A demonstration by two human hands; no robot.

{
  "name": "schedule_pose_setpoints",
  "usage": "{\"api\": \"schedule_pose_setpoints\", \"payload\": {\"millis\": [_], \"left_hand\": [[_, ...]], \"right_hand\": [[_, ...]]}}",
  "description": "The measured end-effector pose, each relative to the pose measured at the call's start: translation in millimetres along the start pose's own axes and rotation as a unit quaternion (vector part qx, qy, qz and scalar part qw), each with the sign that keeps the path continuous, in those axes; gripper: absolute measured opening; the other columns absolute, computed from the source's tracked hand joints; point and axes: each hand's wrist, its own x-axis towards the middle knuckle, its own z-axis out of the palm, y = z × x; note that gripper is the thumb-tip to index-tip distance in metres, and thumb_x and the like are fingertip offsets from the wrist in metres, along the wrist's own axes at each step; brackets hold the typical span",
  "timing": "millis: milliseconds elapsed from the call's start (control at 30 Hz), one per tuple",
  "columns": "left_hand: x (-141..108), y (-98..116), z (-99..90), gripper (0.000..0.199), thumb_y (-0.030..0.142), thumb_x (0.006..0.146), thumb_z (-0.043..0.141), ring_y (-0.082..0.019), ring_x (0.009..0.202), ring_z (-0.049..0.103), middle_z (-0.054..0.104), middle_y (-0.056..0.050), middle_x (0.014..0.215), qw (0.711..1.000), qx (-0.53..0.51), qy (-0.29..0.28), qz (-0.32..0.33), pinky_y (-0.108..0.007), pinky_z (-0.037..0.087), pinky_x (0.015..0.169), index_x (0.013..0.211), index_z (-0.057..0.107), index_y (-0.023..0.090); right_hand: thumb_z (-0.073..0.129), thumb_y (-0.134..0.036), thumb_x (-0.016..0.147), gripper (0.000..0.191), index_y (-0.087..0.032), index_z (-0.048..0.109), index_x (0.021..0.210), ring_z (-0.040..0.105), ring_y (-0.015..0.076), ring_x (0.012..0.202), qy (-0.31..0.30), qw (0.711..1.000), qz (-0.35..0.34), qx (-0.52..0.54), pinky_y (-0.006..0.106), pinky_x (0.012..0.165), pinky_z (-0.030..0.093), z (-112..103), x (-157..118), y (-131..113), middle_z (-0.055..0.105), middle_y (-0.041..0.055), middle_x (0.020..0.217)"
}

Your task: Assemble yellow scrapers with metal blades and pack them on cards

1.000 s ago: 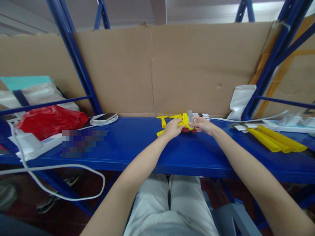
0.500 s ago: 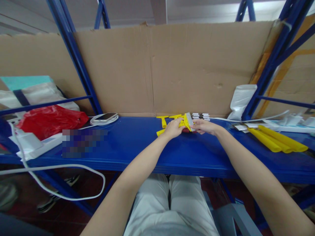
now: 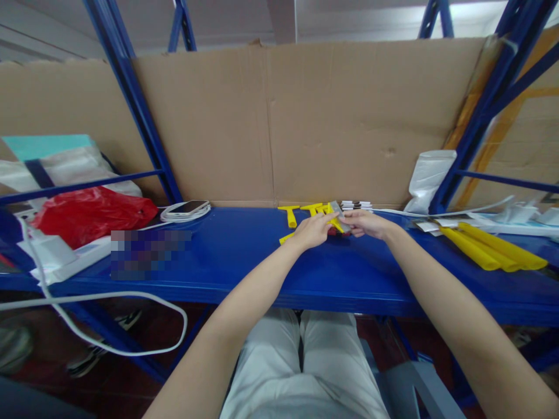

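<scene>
Yellow scraper (image 3: pixel 335 223) at twelve o'clock: left hand (image 3: pixel 313 230) is gripping it, right hand (image 3: pixel 365 223) pinching its blade (image 3: pixel 336 209), likely for steadiness.

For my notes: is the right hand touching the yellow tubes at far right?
Apart. The head view shows blue tabletop between right hand and yellow tubes.

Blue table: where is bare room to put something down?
Bare surface lies between the phone and the yellow T-shaped pieces; a smaller patch separates the right forearm from the yellow tubes. Crowded parts: around the left hand and red bag.
</scene>
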Motion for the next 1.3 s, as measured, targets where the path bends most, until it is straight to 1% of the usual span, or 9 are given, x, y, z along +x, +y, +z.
{"api": "schedule_pose_setpoints", "payload": {"millis": [133,333,533,600,700,867,967,1067,1300], "left_hand": [[-2,5,-0.5,0.046,0.024,0.094,0.040,-0.019,0.117,0.054,0.057,-0.007,0.130,1.000,0.018,-0.010,0.024,-0.033,0.046,0.096,0.140,0.041,0.026],[-2,11,-0.5,0.047,0.026,0.095,0.038,-0.020,0.116,0.055,0.056,-0.009,0.130,0.998,0.044,-0.010,0.045,-0.033,0.047,0.094,0.142,0.036,0.025],[-2,11,0.5,0.048,0.026,0.095,0.036,-0.021,0.118,0.053,0.056,-0.009,0.130,0.999,0.029,-0.013,0.032,-0.034,0.045,0.095,0.142,0.036,0.026],[-1,9,1.4,0.047,0.026,0.094,0.037,-0.021,0.118,0.053,0.056,-0.008,0.129,0.999,0.020,-0.016,0.020,-0.033,0.045,0.096,0.142,0.037,0.027],[0,4,2.6,0.046,0.026,0.094,0.038,-0.021,0.117,0.054,0.057,-0.007,0.129,1.000,0.006,-0.019,-0.004,-0.034,0.045,0.096,0.140,0.041,0.028],[3,-8,2.9,0.045,0.025,0.093,0.039,-0.022,0.114,0.056,0.058,-0.008,0.127,0.999,0.000,-0.015,-0.052,-0.037,0.044,0.097,0.138,0.045,0.028],[3,-11,2.9,0.045,0.024,0.093,0.039,-0.022,0.111,0.058,0.059,-0.009,0.124,0.998,0.004,-0.015,-0.060,-0.037,0.044,0.096,0.137,0.046,0.027],[3,-11,2.5,0.045,0.022,0.093,0.039,-0.022,0.110,0.058,0.059,-0.010,0.124,0.998,0.006,-0.013,-0.056,-0.037,0.045,0.095,0.138,0.045,0.026],[0,-13,-0.3,0.046,0.022,0.094,0.036,-0.024,0.106,0.061,0.061,-0.009,0.118,0.998,0.016,-0.019,-0.053,-0.040,0.046,0.093,0.138,0.043,0.031]], "right_hand": [[0.070,-0.048,0.068,0.039,-0.020,0.044,0.074,0.026,0.0033,0.038,0.061,0.997,-0.005,0.038,0.019,0.040,0.013,5,-1,-4,0.034,-0.0093,0.047],[0.061,-0.035,0.079,0.027,-0.018,0.044,0.066,0.028,0.0037,0.036,0.177,0.983,-0.048,-0.010,0.020,0.039,0.017,12,6,-5,0.034,-0.0080,0.045],[0.058,-0.032,0.080,0.025,-0.019,0.045,0.063,0.028,0.0049,0.037,0.228,0.971,-0.064,-0.016,0.020,0.038,0.020,15,16,0,0.034,-0.0072,0.045],[0.058,-0.032,0.080,0.022,-0.019,0.047,0.067,0.034,0.0064,0.040,0.225,0.973,-0.051,0.009,0.021,0.039,0.024,16,18,3,0.039,-0.0058,0.048],[0.058,-0.031,0.080,0.018,-0.019,0.048,0.072,0.040,0.0078,0.043,0.185,0.981,-0.033,0.056,0.021,0.041,0.027,16,19,5,0.047,-0.0034,0.054],[0.061,-0.030,0.079,0.021,-0.017,0.047,0.070,0.034,0.0051,0.039,0.117,0.992,-0.012,0.049,0.020,0.039,0.023,16,16,7,0.044,-0.0040,0.051],[0.064,-0.034,0.077,0.025,-0.018,0.046,0.069,0.033,0.0041,0.038,0.112,0.993,0.001,0.029,0.019,0.038,0.019,17,15,8,0.041,-0.0055,0.049],[0.065,-0.036,0.077,0.028,-0.018,0.045,0.070,0.029,0.0025,0.038,0.111,0.993,-0.006,0.028,0.018,0.039,0.017,19,15,8,0.039,-0.0072,0.049],[0.064,-0.036,0.077,0.025,-0.019,0.045,0.073,0.023,0.0023,0.036,0.136,0.990,-0.019,0.022,0.018,0.038,0.016,30,14,5,0.034,-0.0091,0.047]]}}
